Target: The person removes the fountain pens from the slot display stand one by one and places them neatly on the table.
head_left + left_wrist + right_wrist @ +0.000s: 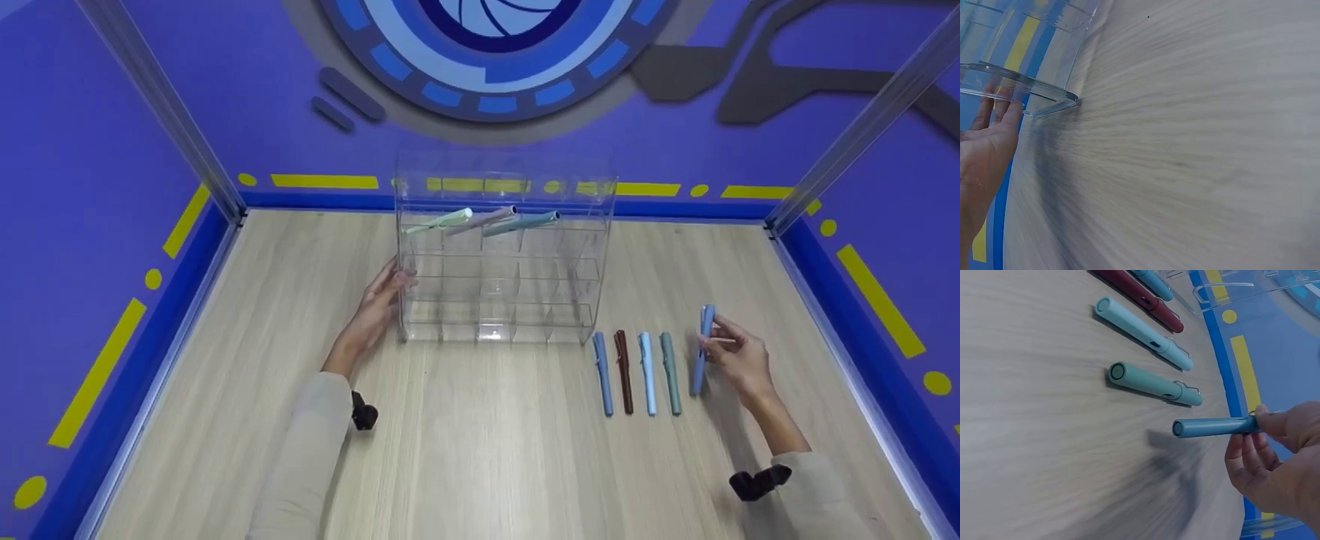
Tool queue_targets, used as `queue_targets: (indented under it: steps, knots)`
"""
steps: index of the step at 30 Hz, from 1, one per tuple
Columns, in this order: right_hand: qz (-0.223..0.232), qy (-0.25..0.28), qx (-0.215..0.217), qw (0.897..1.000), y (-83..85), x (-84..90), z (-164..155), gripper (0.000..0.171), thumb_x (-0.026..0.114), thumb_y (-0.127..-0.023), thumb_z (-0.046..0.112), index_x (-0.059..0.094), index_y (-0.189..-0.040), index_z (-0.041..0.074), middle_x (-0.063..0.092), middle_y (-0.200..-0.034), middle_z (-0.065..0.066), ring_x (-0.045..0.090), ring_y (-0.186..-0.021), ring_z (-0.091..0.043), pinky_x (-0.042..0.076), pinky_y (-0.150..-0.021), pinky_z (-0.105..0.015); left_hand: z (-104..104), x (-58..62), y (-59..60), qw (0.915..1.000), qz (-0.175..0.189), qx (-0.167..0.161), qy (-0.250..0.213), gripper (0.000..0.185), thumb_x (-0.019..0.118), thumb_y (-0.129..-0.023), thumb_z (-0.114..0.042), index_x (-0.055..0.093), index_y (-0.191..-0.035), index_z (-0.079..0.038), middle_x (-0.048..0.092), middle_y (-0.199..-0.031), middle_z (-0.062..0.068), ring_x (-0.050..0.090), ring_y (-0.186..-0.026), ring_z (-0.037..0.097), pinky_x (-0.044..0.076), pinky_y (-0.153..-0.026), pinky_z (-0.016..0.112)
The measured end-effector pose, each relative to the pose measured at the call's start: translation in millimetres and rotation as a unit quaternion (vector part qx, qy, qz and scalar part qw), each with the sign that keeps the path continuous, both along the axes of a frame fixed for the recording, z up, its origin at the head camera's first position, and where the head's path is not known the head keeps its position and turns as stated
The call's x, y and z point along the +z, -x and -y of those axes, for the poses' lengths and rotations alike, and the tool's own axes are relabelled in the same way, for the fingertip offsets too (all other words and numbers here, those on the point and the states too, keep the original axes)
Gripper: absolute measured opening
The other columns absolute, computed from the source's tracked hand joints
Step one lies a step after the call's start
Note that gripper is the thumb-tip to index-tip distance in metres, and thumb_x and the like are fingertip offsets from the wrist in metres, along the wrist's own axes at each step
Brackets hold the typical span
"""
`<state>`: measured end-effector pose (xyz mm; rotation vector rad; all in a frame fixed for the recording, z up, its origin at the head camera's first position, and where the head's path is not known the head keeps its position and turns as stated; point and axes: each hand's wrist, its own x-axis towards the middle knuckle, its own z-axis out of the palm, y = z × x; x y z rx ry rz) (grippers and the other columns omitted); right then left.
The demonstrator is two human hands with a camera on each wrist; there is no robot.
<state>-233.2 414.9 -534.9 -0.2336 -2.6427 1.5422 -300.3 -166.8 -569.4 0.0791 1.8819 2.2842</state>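
Observation:
My right hand (pixel 739 358) pinches a blue pen (pixel 702 349) lifted slightly off the wooden table; the right wrist view shows that blue pen (pixel 1216 427) held between thumb and fingers (pixel 1249 453). To its left lie a green pen (pixel 670 373), a light blue pen (pixel 647 373), a dark red pen (pixel 624 370) and another blue pen (pixel 602 373). My left hand (pixel 381 300) rests with straight fingers against the left side of a clear acrylic rack (pixel 502 259). Three pens (pixel 484 220) lie in the rack's top row.
The wooden table (pixel 480 450) is enclosed by blue walls with yellow markings and two metal posts (pixel 161 112) at the back corners. The left wrist view shows the rack's clear edge (pixel 1027 93) beside my fingers (pixel 999 109).

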Motion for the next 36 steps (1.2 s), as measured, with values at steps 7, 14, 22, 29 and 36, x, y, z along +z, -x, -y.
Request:
queue_targets:
  steps: [7,14,22,29,36]
  knots:
    - [0.056,-0.030,0.026,0.998,-7.0,-7.1,0,0.059,0.063,-0.102,0.012,0.039,-0.154,-0.002,0.056,-0.129,-0.024,0.060,-0.089,0.009,0.057,-0.077,-0.014,1,-0.5,-1.3,0.9999,-0.004,-0.010,0.007,0.065,0.043,-0.111,-0.036,0.014,-0.165,-0.016,0.037,-0.162,0.014,0.029,-0.155,0.032,0.021,-0.128,0.055]
    - [0.084,-0.079,0.059,0.992,-12.3,-13.6,-2,0.054,0.063,-0.102,0.010,0.044,-0.150,-0.006,0.059,-0.128,-0.028,0.062,-0.088,0.006,0.058,-0.074,-0.015,2,-1.5,-3.4,0.9998,-0.007,-0.017,0.009,0.063,0.041,-0.112,-0.034,0.014,-0.165,-0.016,0.036,-0.163,0.015,0.028,-0.155,0.033,0.021,-0.128,0.055]
    - [0.071,-0.124,0.089,0.986,-12.3,-14.9,-2,0.052,0.065,-0.099,0.008,0.048,-0.144,-0.012,0.064,-0.121,-0.032,0.068,-0.089,-0.003,0.060,-0.071,-0.017,2,-1.3,-2.1,0.9998,-0.015,-0.014,-0.001,0.065,0.043,-0.111,-0.034,0.014,-0.165,-0.013,0.036,-0.161,0.018,0.029,-0.154,0.034,0.022,-0.127,0.056]
    - [0.043,-0.124,0.089,0.987,-13.8,-18.3,-3,0.048,0.067,-0.098,0.007,0.053,-0.139,-0.013,0.068,-0.113,-0.030,0.069,-0.084,-0.002,0.060,-0.068,-0.017,1,0.3,-1.5,0.9997,-0.017,-0.014,-0.006,0.065,0.044,-0.111,-0.034,0.015,-0.165,-0.013,0.035,-0.161,0.021,0.027,-0.155,0.035,0.021,-0.128,0.056]
    - [0.022,-0.120,0.079,0.989,-14.8,-21.0,-2,0.043,0.069,-0.097,0.006,0.058,-0.133,-0.014,0.070,-0.109,-0.030,0.069,-0.079,0.003,0.059,-0.067,-0.015,1,0.5,-1.6,0.9999,-0.003,-0.011,0.000,0.064,0.043,-0.111,-0.035,0.015,-0.165,-0.016,0.036,-0.162,0.018,0.027,-0.155,0.033,0.022,-0.128,0.054]
